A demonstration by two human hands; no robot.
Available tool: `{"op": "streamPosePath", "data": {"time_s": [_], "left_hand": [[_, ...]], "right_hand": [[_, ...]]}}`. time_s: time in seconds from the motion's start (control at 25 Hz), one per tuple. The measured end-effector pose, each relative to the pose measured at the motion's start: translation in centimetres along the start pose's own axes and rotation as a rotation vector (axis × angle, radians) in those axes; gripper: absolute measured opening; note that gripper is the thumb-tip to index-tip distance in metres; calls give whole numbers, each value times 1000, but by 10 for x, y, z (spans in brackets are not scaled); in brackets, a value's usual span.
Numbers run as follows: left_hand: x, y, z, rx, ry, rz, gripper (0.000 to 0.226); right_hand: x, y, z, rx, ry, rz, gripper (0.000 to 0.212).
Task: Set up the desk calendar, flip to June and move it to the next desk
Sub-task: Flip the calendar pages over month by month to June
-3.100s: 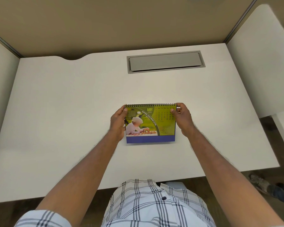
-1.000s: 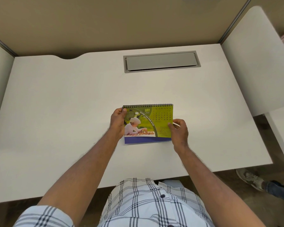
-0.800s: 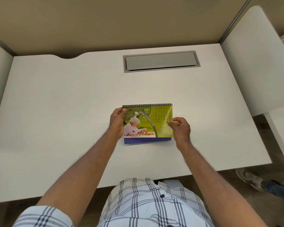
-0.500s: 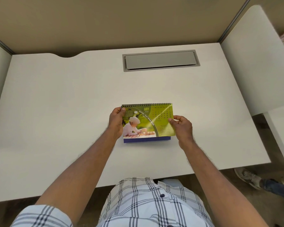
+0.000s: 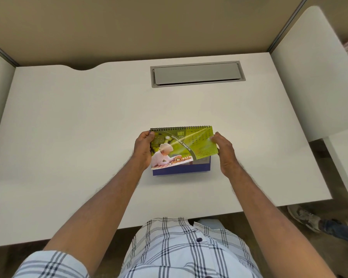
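Spiral-bound green May-page desk calendar [image 5: 181, 149]: left hand [image 5: 143, 151] clamps spine corner; right hand [image 5: 223, 151] pinches page edge—lift over coils gently, avoiding tears.

One desk calendar [image 5: 181, 151] near the middle of the white desk [image 5: 68, 127], two hands on it, left hand [image 5: 143, 150], right hand [image 5: 224, 152], one grey cable hatch [image 5: 197, 74] beyond the calendar, one shoe [image 5: 303, 217] right of the desk

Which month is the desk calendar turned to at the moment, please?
May, mid-flip. The desk calendar shows "MAY", and the right hand has lifted that page's right edge off the blue base; June is not showing.
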State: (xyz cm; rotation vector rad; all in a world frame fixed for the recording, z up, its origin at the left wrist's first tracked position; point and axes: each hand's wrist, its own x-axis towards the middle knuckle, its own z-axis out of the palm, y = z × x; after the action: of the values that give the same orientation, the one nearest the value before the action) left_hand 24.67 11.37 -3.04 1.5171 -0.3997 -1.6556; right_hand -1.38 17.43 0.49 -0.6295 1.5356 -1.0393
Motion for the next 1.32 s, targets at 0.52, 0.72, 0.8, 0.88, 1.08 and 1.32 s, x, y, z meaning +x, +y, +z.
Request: {"op": "streamPosePath", "data": {"time_s": [0.52,0.72,0.8,0.88,1.08,1.32], "left_hand": [[-15,8,-2,-160,-81,-167,38],[-24,13,-3,-99,-79,-77,37],[-26,12,-3,-113,-96,-69,39],[-29,10,-2,-170,-109,-91,37],[-27,1,1,-112,-74,-53,27],[-19,-5,3,-63,75,-19,20]], "right_hand": [[16,-7,1,34,-35,-22,25],[20,-6,5,60,106,-58,16],[23,-8,6,81,102,-31,18],[27,-8,7,22,92,-44,10],[35,-9,14,-15,210,19,33],[35,-7,14,10,237,34,24]]}}
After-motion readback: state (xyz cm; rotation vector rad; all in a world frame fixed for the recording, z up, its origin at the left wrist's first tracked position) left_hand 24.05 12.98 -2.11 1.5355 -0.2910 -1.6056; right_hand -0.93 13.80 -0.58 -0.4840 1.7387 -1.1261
